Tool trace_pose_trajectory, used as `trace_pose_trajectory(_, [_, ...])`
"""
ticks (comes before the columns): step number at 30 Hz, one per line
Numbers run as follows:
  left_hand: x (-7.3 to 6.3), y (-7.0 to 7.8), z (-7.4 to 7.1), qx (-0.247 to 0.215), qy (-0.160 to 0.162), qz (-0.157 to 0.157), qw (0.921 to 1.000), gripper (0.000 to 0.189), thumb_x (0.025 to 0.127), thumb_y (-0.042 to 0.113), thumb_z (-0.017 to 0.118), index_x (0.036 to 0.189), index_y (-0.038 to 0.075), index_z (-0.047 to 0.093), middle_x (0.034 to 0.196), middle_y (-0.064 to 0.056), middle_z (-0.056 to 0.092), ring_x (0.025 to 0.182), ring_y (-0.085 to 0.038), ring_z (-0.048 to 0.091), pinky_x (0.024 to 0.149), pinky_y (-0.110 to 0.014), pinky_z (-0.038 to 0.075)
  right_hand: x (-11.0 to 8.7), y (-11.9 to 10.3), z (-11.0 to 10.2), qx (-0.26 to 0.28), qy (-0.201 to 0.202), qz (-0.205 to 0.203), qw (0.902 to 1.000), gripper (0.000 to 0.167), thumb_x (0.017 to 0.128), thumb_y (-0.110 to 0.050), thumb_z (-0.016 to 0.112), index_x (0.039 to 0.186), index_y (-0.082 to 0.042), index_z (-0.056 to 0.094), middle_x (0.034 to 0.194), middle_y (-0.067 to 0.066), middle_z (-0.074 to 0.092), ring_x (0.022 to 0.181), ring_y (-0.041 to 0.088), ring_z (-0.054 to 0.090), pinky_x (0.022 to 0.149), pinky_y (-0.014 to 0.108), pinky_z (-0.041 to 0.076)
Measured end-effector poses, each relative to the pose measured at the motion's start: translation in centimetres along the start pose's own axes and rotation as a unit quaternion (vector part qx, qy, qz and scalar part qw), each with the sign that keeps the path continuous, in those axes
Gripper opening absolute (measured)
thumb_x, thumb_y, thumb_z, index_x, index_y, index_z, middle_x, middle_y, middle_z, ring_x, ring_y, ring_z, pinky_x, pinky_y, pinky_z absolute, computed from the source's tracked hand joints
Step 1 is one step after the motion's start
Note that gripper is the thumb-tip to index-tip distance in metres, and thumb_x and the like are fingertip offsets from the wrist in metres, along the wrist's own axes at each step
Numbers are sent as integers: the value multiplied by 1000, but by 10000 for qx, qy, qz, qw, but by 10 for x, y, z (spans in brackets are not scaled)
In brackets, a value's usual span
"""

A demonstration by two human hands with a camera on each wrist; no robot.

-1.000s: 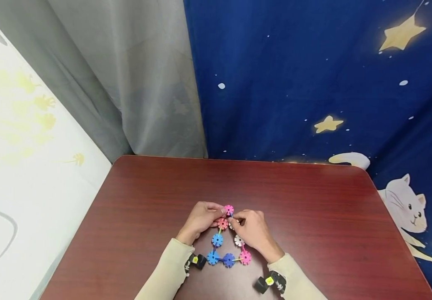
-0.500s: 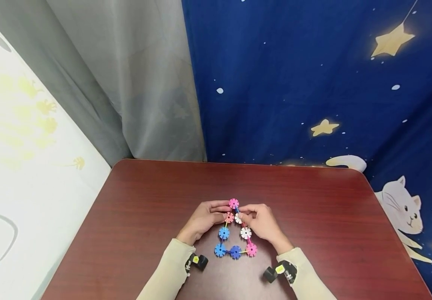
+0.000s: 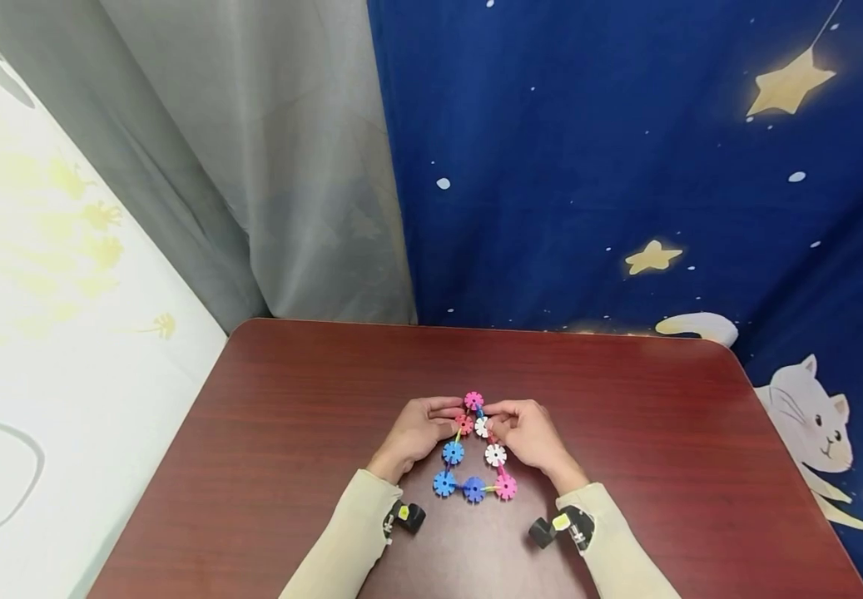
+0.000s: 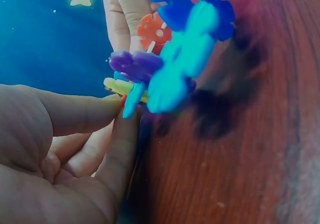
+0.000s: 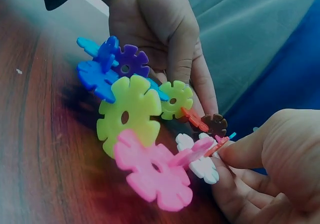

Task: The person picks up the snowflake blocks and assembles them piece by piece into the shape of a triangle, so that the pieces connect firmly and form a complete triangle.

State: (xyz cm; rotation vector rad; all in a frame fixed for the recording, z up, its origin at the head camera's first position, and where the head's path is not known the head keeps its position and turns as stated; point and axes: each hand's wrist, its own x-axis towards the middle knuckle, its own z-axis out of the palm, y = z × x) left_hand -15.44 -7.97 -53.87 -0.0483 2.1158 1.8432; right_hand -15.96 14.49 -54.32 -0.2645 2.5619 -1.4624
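Note:
A loop of interlocking snowflake discs, roughly triangular, hangs between my two hands, its shadow on the wood in the left wrist view. A pink disc (image 3: 473,401) tops it. My left hand (image 3: 412,434) pinches the loop at the red disc (image 3: 464,425), thumb and fingertips together. Opposite, my right hand (image 3: 530,434) pinches it by the upper white disc (image 3: 482,427). Blue discs (image 3: 453,452) run down the left side. A dark blue disc (image 3: 474,489) and a pink disc (image 5: 155,170) form the near side. Yellow-green (image 5: 129,116) and purple discs (image 5: 131,61) stand crosswise as links.
The dark red wooden table (image 3: 311,366) extends around the hands. Behind it hang a grey curtain (image 3: 319,166) and a blue curtain (image 3: 551,166) with stars and a cat. Black wrist cameras (image 3: 411,517) are strapped over the beige sleeves (image 3: 344,532).
Both hands and the disc loop have moved away from the body and slightly right. My right hand's fingers have drawn back, uncovering the upper white disc.

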Motion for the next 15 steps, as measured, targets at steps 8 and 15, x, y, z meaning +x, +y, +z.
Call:
trace_pose_trajectory(8, [-2, -7, -4, 87, 73, -85, 9999, 41, 95, 1, 76, 135, 7, 70, 125, -11, 76, 111, -22, 76, 96, -37, 64, 0, 0, 2, -30, -57, -88, 9999, 24, 93, -7, 79, 117, -10, 81, 85, -1, 77, 68, 9, 68, 58, 22, 54])
trace_pose_trajectory(15, [-4, -7, -11, 49, 46, -36, 10000, 41, 95, 5, 77, 136, 6, 70, 127, -13, 75, 114, -22, 75, 97, -36, 64, -1, 1, -2, -38, 106, 10, 9999, 25, 90, -9, 82, 115, -10, 81, 85, -1, 78, 69, 7, 70, 60, 22, 56])
